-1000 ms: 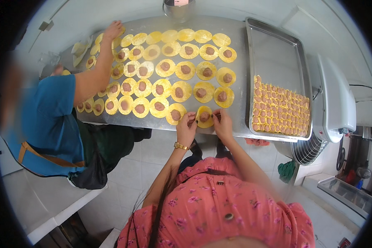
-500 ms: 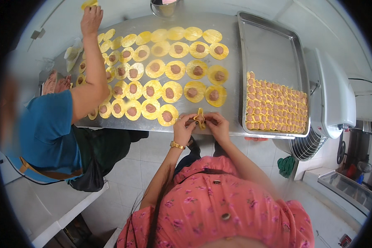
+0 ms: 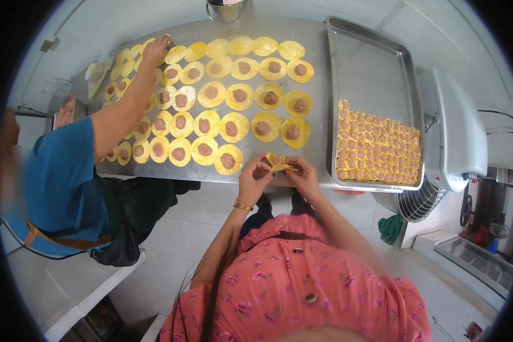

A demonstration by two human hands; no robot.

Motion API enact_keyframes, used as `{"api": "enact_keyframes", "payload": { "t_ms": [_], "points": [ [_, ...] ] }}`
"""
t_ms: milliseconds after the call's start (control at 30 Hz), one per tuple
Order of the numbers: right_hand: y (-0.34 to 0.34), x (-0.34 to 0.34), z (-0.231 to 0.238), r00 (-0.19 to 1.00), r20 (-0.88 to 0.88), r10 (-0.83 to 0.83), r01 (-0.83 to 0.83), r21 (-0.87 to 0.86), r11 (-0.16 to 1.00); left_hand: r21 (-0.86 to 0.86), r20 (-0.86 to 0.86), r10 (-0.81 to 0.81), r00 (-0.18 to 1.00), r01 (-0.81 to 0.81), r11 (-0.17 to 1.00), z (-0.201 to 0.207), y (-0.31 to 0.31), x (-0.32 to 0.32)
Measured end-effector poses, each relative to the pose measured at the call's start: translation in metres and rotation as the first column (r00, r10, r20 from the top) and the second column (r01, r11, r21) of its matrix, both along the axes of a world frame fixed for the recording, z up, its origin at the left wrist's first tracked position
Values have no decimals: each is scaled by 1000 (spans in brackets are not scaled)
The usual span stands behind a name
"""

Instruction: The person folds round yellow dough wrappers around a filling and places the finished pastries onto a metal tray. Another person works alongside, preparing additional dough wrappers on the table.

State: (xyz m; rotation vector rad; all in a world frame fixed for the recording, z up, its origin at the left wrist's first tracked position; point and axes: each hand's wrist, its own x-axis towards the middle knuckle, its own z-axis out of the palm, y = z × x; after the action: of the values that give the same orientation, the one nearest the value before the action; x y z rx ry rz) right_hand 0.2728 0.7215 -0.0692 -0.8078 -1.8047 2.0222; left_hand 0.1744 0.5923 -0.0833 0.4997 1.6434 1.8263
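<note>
Pinching 1 folded, round yellow dough wrapper (image 3: 279, 167), bare left hand (image 3: 253, 178) and bare right hand (image 3: 306, 179); could tear if overpulled!

The blouse (image 3: 347, 273) is floral pink, watch (image 3: 243, 205) apparently gold.

Both forearms (image 3: 333, 216) reach forward, bent inward. The left hand (image 3: 256, 175) and right hand (image 3: 305, 178) face each other closely, with fingers (image 3: 261, 166) curled in a pinch.
</note>
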Motion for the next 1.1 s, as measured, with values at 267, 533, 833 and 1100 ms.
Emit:
{"api": "enact_keyframes", "payload": {
  "t_ms": [267, 533, 833, 1100],
  "points": [
    [19, -3, 0, 971, 229, 68, -154, 384, 910, -271, -104, -158, 982, 125, 954, 5, 3, -9],
    [23, 1, 9, 965, 150, 215, -262, 615, 744, -336, -548, -198, 813, 3, 942, 9, 13, -3],
    [37, -9, 12, 944, 176, 281, -324, 670, 668, -388, -334, -273, 902, 132, 912, 15, 20, -6],
    [34, 0, 14, 945, 201, 257, -326, 609, 723, -519, -488, -426, 762, 139, 844, 16, 24, -7]
  ]
}}
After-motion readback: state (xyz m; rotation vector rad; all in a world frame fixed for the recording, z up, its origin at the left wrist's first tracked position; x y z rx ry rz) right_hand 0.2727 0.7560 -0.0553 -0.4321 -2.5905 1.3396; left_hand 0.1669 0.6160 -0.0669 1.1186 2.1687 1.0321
